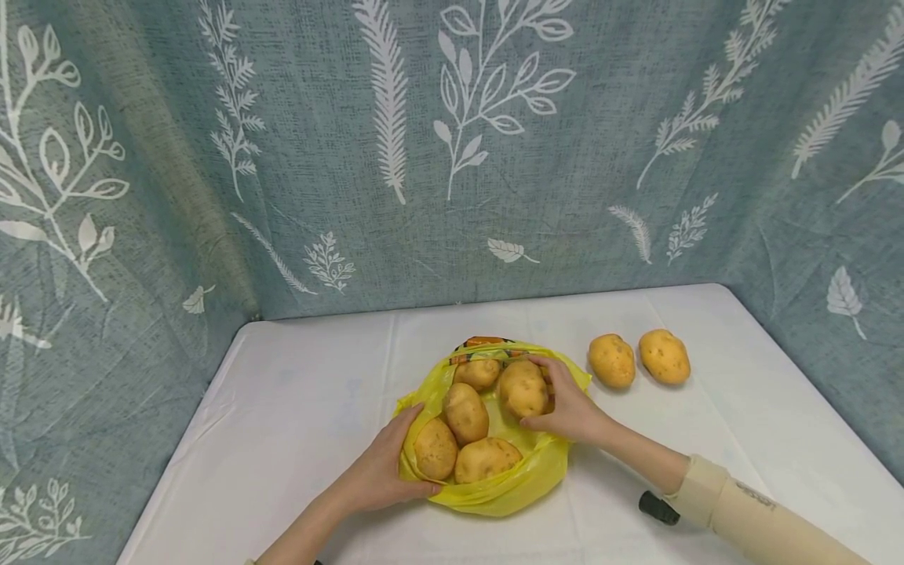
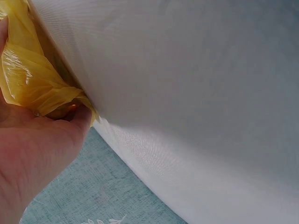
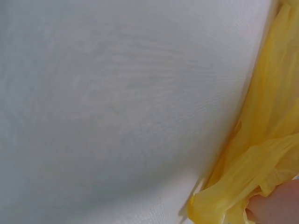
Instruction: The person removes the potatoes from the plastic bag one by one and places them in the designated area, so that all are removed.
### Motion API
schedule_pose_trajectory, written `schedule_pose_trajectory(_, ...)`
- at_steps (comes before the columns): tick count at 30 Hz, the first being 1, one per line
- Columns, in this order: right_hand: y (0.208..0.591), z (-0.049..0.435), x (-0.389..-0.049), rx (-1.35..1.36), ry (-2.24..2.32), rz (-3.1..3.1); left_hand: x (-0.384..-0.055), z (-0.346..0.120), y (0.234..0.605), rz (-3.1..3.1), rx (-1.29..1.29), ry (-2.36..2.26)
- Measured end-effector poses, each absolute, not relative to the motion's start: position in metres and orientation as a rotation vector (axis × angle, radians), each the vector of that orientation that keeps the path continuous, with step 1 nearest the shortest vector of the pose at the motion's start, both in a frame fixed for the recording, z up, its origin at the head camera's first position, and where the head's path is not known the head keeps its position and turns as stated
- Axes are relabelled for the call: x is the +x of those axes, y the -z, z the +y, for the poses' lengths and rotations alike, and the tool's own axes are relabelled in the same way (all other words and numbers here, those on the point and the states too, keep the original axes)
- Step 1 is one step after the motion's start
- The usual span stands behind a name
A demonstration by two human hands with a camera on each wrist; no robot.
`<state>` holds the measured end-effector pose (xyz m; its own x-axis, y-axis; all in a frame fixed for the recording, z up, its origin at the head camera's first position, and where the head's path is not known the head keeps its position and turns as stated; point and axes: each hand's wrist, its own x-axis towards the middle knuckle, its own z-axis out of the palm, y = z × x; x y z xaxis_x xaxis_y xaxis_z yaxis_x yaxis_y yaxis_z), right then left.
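Observation:
A yellow plastic bag (image 1: 504, 499) lies spread on the table with its mouth facing up. Several potatoes sit inside, among them one at the front (image 1: 489, 460) and one in the middle (image 1: 465, 413). My left hand (image 1: 384, 463) holds the bag's left side, fingers along the edge and thumb at the front; the left wrist view shows the yellow plastic (image 2: 32, 79) within its grasp. My right hand (image 1: 574, 406) grips a potato (image 1: 523, 390) at the bag's right side, thumb in front and fingers behind. In the right wrist view, only a bit of that hand shows beside the bag (image 3: 266, 126).
Two more potatoes, one nearer the bag (image 1: 611, 361) and one farther right (image 1: 665, 357), lie on the white-covered table (image 1: 304, 392). A small black object (image 1: 658, 508) shows by the right sleeve. Leaf-patterned blue-green curtains (image 1: 424, 235) stand behind and at the sides.

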<state>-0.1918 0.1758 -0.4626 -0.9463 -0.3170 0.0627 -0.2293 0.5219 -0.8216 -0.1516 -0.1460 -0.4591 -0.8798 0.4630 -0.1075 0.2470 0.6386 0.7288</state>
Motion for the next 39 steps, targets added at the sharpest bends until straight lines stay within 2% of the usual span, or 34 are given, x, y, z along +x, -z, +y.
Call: schedule_pose_trajectory(39,0.444,0.196,-0.180,-0.425,1.601,2.555,-0.151,-0.147,0.460,2.575,0.571,-1.071)
